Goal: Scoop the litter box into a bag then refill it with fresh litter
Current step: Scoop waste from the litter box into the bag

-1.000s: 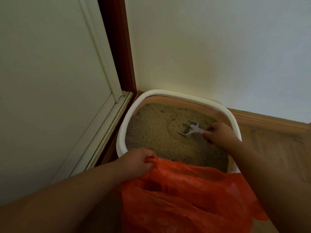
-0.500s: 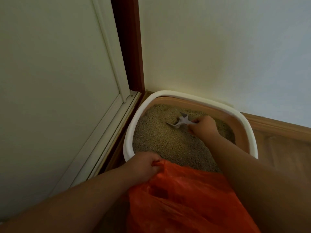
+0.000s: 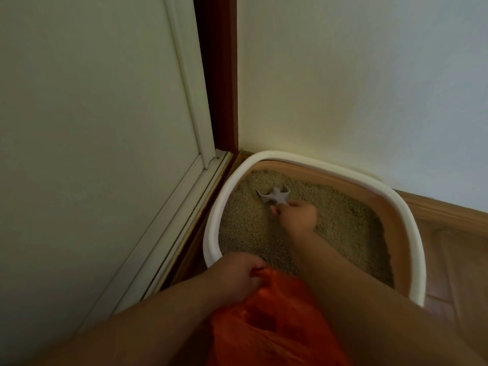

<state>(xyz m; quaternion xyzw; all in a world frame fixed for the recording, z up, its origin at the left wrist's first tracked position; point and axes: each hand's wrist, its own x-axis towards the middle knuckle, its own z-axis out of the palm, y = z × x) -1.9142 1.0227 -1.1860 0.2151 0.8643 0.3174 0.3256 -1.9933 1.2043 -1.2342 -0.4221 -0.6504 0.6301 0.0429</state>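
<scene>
Fig.: right hand [image 3: 297, 213] grips scoop [image 3: 274, 197] in litter box [image 3: 412, 233], far-left corner; left hand [image 3: 235, 276] pinches orange bag [image 3: 277, 323] rim open. Rake shallow, sift before lifting; blade prob. partly buried.

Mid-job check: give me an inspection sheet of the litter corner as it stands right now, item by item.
Surface: wooden floor with a wooden skirting board along the wall.
Job's things: white-rimmed litter box in the corner, filled with tan litter; grey scoop low on the litter at the far left; orange bag at the near edge.
Clutter: nothing seen.
Hands: left hand grips the bag's top edge; right hand holds the scoop's handle.
Cables: nothing seen.
Surroundings: pale wall behind, white door frame and dark red-brown post on the left.
</scene>
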